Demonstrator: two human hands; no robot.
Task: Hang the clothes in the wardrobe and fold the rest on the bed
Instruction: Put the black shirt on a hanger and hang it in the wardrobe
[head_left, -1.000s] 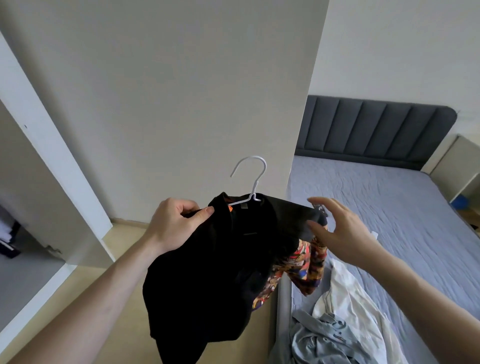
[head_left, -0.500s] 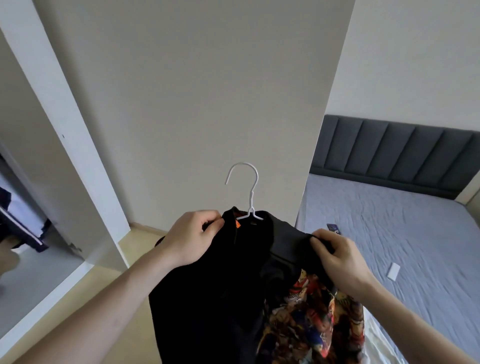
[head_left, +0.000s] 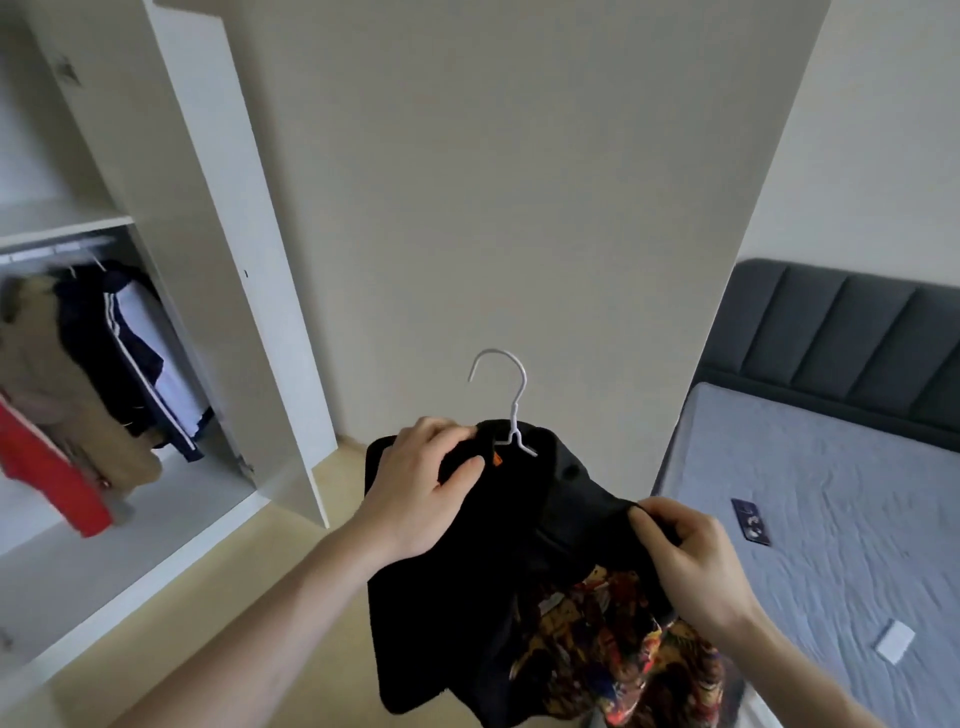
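Observation:
A black garment (head_left: 467, 597) with a colourful printed part (head_left: 623, 660) hangs on a white wire hanger (head_left: 511, 405) in front of me. My left hand (head_left: 426, 483) grips the garment's left shoulder near the collar. My right hand (head_left: 691, 561) pinches the right shoulder fabric. The hanger's hook stands free above the collar. The open wardrobe (head_left: 67, 223) is at the left, with a rail carrying a tan coat (head_left: 57, 374), a dark striped jacket (head_left: 124, 358) and a red garment (head_left: 47, 467). The grey bed (head_left: 831, 493) lies at the right.
The wardrobe's white door (head_left: 234, 249) stands open between me and the hanging clothes. A beige wall panel fills the middle. On the bed lie a dark phone (head_left: 750, 521) and a small white card (head_left: 894, 640). A dark padded headboard (head_left: 841, 332) backs the bed.
My view has swung left, bringing the wardrobe's hanging clothes into sight. My right hand, open a second ago, now pinches the garment's right shoulder. The garment stays held up in front of me.

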